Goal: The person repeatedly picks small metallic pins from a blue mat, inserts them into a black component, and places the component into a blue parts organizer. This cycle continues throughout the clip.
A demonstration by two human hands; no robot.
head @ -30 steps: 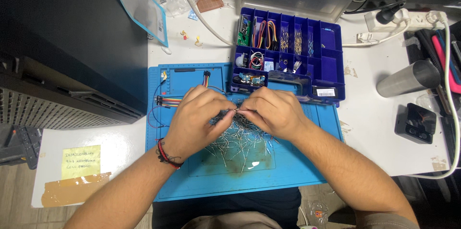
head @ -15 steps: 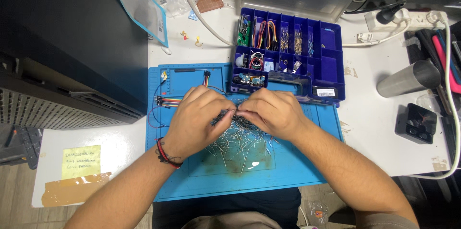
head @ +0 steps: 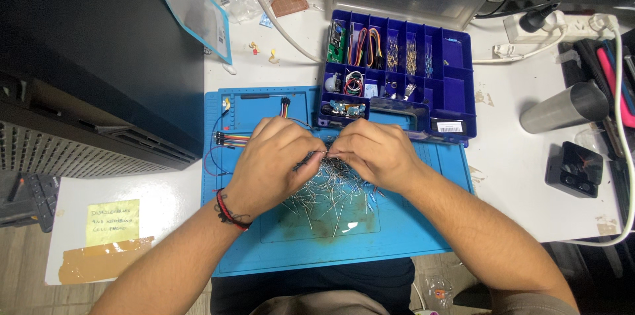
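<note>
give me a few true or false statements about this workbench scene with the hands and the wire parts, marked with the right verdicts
1. The left hand and right hand meet fingertip to fingertip over a pile of thin silver-legged wire components. True.
2. The pile lies on a red cloth. False: it lies on a blue rubber work mat.
3. The dark blue plastic compartment box stands open beyond the hands. True.
4. A red and black cord bracelet sits on the right wrist. False: it is on the left wrist.
5. The grey metal cylinder stands upright on the mat. False: it lies on its side on the white table, right of the box.
</note>
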